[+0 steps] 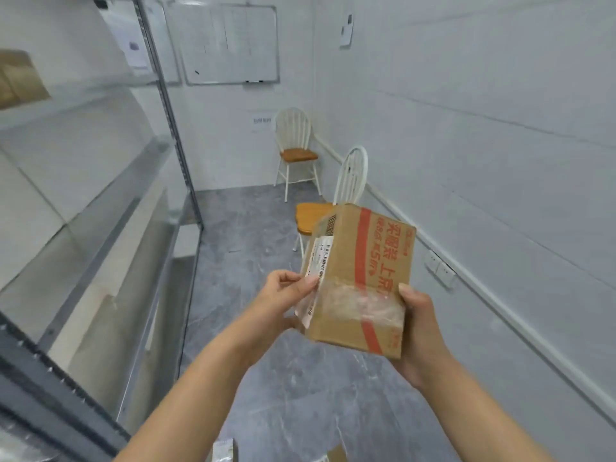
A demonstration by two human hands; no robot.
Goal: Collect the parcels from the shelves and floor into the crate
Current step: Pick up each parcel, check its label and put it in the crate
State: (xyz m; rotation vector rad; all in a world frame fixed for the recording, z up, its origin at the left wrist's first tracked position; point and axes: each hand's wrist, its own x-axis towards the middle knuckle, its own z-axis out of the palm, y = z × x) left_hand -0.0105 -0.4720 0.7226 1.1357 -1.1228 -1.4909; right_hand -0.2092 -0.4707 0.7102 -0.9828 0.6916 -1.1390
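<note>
I hold a brown cardboard parcel (pixel 363 275) with red tape, red print and a white barcode label in front of me, above the grey floor. My left hand (pixel 286 295) grips its left side at the label, fingers pinched on the edge. My right hand (pixel 418 325) clasps its right side and underside, thumb on top. Another brown parcel (pixel 20 78) sits on an upper shelf at far left. Parts of two small parcels, one white (pixel 224 450) and one brown (pixel 336 454), show at the bottom edge. No crate is in view.
A metal shelving rack (pixel 166 105) runs along the left. Two white chairs with orange seats, the far chair (pixel 295 151) and the near chair (pixel 336 201), stand by the right wall. A whiteboard (pixel 230 45) hangs on the far wall. Grey floor (pixel 253 221) stretches ahead.
</note>
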